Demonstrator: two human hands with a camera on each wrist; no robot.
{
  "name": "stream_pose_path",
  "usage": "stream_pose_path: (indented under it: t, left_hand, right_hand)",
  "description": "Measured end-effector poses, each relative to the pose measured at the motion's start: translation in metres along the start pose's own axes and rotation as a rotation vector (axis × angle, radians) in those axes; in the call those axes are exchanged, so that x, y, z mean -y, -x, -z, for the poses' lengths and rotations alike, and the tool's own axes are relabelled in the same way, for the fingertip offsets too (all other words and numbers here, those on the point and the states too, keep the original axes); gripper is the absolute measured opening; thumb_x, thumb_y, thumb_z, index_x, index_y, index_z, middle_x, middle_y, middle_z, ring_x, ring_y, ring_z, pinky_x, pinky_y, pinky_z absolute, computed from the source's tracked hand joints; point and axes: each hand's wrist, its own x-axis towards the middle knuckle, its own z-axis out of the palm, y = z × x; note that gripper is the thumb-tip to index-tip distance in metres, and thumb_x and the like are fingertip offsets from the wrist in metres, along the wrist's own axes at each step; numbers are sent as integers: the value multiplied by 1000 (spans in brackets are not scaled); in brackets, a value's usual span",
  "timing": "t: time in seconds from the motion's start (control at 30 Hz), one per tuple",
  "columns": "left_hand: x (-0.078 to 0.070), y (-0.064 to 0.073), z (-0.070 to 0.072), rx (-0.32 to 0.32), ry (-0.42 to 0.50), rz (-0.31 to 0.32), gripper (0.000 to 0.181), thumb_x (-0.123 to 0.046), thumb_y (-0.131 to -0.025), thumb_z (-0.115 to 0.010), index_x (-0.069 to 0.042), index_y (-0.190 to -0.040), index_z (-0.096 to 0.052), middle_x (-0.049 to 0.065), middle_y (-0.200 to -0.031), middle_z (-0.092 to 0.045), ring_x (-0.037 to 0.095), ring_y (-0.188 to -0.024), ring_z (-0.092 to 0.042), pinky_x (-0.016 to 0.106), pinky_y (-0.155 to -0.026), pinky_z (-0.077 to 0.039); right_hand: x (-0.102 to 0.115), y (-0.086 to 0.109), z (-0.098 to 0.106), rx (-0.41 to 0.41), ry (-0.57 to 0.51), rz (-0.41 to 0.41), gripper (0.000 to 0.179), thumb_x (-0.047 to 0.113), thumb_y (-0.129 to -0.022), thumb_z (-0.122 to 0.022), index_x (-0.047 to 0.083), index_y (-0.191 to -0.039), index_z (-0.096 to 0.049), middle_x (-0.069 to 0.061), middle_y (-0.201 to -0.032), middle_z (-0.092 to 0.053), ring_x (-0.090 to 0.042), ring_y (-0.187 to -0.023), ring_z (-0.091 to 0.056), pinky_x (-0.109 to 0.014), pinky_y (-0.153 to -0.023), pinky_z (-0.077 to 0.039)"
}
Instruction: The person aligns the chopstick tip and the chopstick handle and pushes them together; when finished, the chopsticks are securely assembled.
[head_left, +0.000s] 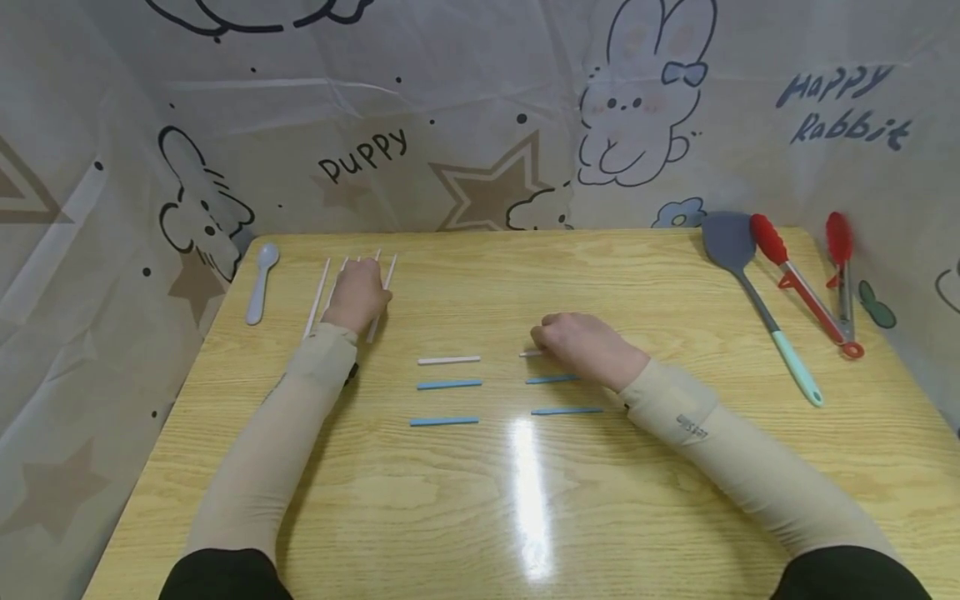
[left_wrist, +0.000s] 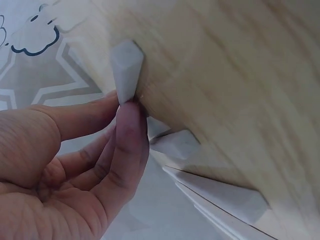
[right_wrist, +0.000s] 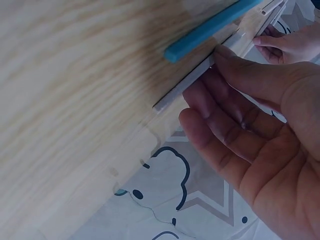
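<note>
A white stick [left_wrist: 127,65] is pinched in the left hand [head_left: 357,297], long axis running near to far; similar sticks [head_left: 317,298] lie left of that grip. Well to its right, the right hand [head_left: 588,346] pinches a second white stick [right_wrist: 184,85], lying crosswise; a blue stick [head_left: 549,380] lies just nearside.

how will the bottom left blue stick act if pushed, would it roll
This blue stick lies straight, so it is probably stiff. It is slim, so likely light. Another blue stick, close up in the right wrist view, shows an angular end, so this one may slide rather than roll.
</note>
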Motion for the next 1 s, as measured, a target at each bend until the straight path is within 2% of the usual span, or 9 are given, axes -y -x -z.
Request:
stream_pose_path:
  t: [0.1, 0.2, 0.3, 0.37, 0.43, 0.53, 0.63, 0.8, 1.0]
  left_hand:
    - [1, 0, 0, -6, 2, 2, 16, -4, -92, -66, 9, -84, -61, 21, -81, -61, 31, -69, -60, 38, -65, -56]
    - [-5, 5, 2, -38, -5, -15, 19, -7, -94, -65, 7, -82, -61, 21, -82, -60, 31, -72, -57, 41, -69, -55]
    - [-19, 13, 2, -80, -37, -81, 24, -11, -96, -64, 3, -77, -61, 17, -76, -61, 27, -66, -53, 42, -65, -52]
    - [-33, 21, 0, -84, -49, -137, 24, -13, -97, -64, 2, -78, -62, 14, -71, -61, 24, -61, -52, 40, -62, -51]
    - [-45, 29, -3, -59, -52, -193, 22, -15, -97, -64, 2, -83, -64, 13, -74, -63, 22, -61, -54, 38, -60, -50]
    - [-60, 40, -7, 5, -33, -264, 18, -15, -96, -67, 3, -96, -67, 14, -88, -68, 22, -72, -61, 36, -66, -52]
    - [-70, 49, -12, 65, -50, -335, 24, -16, -92, -73, 3, -105, -68, 14, -96, -69, 22, -78, -64, 35, -69, -54]
    - [-76, 56, -20, 135, -110, -429, 35, -21, -85, -79, 1, -110, -68, 13, -100, -69, 19, -79, -63, 32, -68, -54]
    - [-78, 62, -25, 177, -141, -463, 36, -24, -85, -80, -1, -109, -68, 12, -104, -68, 21, -89, -63, 34, -77, -54]
  right_hand:
    - [0, 0, -1, 10, 0, -9, 9, 4, -88, -73, 7, -82, -67, -5, -75, -61, -18, -66, -61, -29, -59, -54]
    - [-2, 0, 0, 24, -10, -22, 8, 4, -89, -73, 6, -84, -67, -5, -77, -61, -18, -68, -61, -29, -60, -54]
    - [-3, 1, 0, 36, -23, -34, 8, 4, -91, -71, 6, -85, -66, -4, -77, -61, -18, -68, -61, -30, -61, -55]
    - [-4, 2, 1, 40, -28, -41, 9, 4, -92, -70, 6, -85, -64, -5, -78, -61, -19, -69, -61, -31, -61, -55]
    - [-4, 2, 0, 39, -31, -42, 10, 5, -92, -69, 6, -85, -62, -5, -78, -61, -20, -69, -61, -32, -60, -55]
    - [-5, 3, 0, 33, -38, -34, 13, 4, -93, -68, 5, -85, -58, -6, -77, -60, -21, -68, -62, -33, -59, -55]
    - [-6, 4, 1, 32, -48, -32, 16, 4, -94, -67, 5, -84, -54, -7, -75, -59, -22, -67, -62, -34, -57, -54]
    - [-6, 4, 6, 30, -84, -39, 18, 3, -96, -63, 4, -86, -48, -6, -68, -55, -20, -60, -57, -32, -51, -52]
    - [-7, 4, 8, 30, -108, -44, 17, 1, -99, -56, 4, -89, -43, -1, -59, -46, -14, -49, -46, -27, -42, -43]
